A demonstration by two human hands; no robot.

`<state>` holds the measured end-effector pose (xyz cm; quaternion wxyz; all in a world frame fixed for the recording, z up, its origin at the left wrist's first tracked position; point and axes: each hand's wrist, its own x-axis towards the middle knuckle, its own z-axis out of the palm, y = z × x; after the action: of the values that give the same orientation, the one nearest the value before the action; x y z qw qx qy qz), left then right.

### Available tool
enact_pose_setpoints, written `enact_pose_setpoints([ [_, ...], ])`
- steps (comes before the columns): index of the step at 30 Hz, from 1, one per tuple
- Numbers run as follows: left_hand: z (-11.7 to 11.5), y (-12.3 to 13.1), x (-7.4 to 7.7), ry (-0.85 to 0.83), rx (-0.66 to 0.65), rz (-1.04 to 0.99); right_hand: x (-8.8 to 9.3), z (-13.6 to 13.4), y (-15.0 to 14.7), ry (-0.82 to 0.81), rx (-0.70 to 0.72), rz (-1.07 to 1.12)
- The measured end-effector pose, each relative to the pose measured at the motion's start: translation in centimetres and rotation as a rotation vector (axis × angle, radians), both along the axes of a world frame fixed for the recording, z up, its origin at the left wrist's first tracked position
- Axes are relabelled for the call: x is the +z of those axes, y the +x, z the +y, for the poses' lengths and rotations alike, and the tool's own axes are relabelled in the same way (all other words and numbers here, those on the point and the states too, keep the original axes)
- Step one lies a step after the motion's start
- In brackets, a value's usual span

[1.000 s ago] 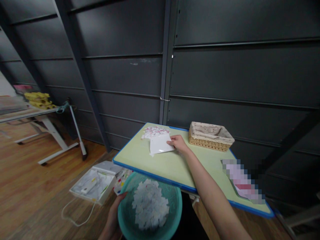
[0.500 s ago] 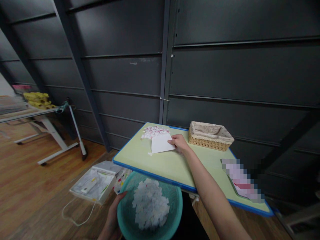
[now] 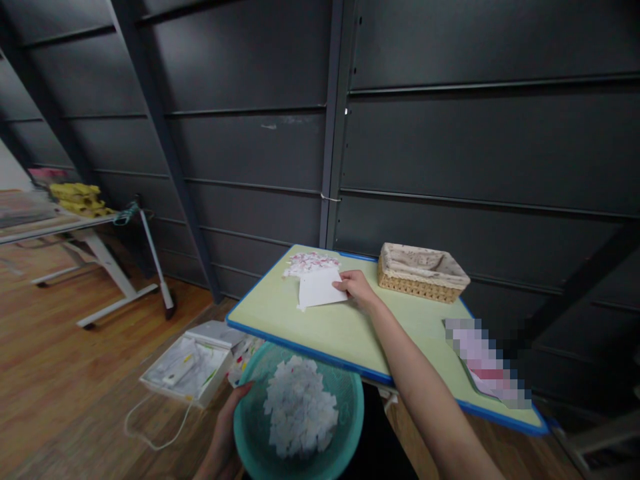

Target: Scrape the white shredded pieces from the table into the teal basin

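My right hand [image 3: 356,288] pinches the right side of a white card [image 3: 321,289], which lies low over the tabletop [image 3: 280,310]. Touching or just behind the card's far edge is a pile of small white and pink paper scraps [image 3: 311,262]. A few white bits show at the card's near left corner. My left hand [image 3: 234,410] grips the left rim of a teal plastic basket [image 3: 249,427] below the table's front edge; most of its fingers are hidden. Inside the basket lies a heap of white paper pieces [image 3: 301,408].
A woven basket with a cloth liner [image 3: 423,273] stands at the table's back right. A pixelated flat item [image 3: 485,363] lies near the right edge. On the floor at left is an open white box [image 3: 187,367] with a cord. Behind stands a dark panel wall [image 3: 250,153].
My right hand has shifted the white card slightly to the left, beside the scrap pile. My left hand and the teal basket have hardly moved.
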<state>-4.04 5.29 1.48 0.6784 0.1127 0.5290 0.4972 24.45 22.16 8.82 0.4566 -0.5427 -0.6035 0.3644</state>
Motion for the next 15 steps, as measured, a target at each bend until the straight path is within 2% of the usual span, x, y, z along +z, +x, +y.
enact_pose_setpoints([
  [5,-0.2,0.0,0.0,0.011,-0.008,0.011,0.0,-0.2,0.2,-0.014,-0.013,-0.057],
  [10,-0.3,0.0,0.1,0.024,0.010,-0.042,0.2,-0.8,0.2,-0.133,0.151,-0.007],
  [15,-0.4,0.2,0.4,0.013,-0.019,-0.031,0.9,-1.4,-0.2,-0.160,0.302,-0.041],
])
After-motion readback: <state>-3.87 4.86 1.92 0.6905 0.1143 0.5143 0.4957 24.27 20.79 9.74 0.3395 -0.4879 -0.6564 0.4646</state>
